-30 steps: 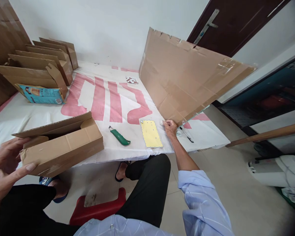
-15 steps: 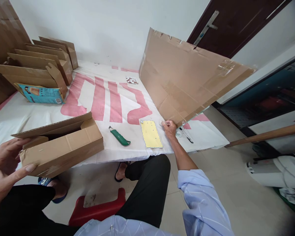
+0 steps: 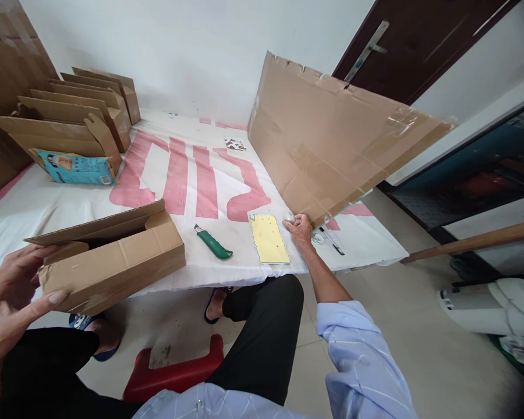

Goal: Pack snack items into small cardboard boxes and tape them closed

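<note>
My left hand (image 3: 13, 297) grips the near end of an open brown cardboard box (image 3: 109, 259) that juts over the table's front edge, thumb under and fingers on its flap. My right hand (image 3: 300, 228) rests on the white cloth at the foot of a big leaning cardboard sheet (image 3: 332, 137), fingers curled around a small pale object I cannot make out. A yellow card (image 3: 268, 238) lies just left of that hand, and a green utility knife (image 3: 213, 242) lies further left.
Folded cardboard boxes (image 3: 70, 113) stand at the back left with a blue packet (image 3: 74, 167) in front. A pen (image 3: 332, 240) and a small round object lie right of my hand. A red stool (image 3: 174, 366) sits under me; a dark door (image 3: 402, 41) is behind.
Almost nothing has moved. My right hand has shifted slightly at the foot of the cardboard sheet; my left hand keeps its hold on the box.
</note>
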Demonstrator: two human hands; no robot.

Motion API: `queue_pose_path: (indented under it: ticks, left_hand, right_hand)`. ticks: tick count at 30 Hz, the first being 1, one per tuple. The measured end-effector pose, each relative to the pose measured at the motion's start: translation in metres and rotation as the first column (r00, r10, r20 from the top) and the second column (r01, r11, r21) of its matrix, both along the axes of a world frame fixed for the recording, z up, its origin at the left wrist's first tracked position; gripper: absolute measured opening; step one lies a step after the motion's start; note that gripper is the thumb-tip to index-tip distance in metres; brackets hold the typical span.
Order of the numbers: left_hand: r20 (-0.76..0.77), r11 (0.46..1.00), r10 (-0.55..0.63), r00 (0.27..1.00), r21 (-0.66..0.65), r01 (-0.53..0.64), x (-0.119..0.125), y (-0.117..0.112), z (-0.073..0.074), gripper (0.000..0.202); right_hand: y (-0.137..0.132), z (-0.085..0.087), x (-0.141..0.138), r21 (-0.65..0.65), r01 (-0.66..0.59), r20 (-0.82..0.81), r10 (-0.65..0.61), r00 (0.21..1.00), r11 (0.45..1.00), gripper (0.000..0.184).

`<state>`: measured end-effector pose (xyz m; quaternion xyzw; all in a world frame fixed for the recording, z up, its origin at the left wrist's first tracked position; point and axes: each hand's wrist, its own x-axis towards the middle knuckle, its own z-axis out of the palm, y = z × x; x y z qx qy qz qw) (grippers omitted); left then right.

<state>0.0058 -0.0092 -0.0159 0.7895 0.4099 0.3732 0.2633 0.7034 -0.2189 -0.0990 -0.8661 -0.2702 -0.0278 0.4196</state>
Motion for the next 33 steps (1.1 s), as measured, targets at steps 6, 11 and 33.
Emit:
queue_pose_path:
  ticks: [6, 11, 33]
  left_hand:
    - [0.116, 0.991, -0.003, 0.993, -0.13, 0.019, 0.001, -0.001, -0.001, 0.061]
    - [0.084, 0.995, 0.011, 0.996, -0.098, -0.003, 0.001, 0.0, -0.001, 0.059]
    - [0.022, 0.998, 0.003, 1.0, -0.068, -0.001, 0.001, 0.001, 0.007, 0.054]
  right_hand:
    - [-0.009, -0.002, -0.011, 0.046, 0.025, 0.054, -0.028, 0.998, 0.999, 0.077]
    - [-0.016, -0.004, -0.024, 0.015, 0.016, 0.294, -0.019, 0.956, 1.0, 0.05]
    - [0.011, 0.016, -0.024, -0.331, 0.076, 0.277, 0.02, 0.961, 0.941, 0.048]
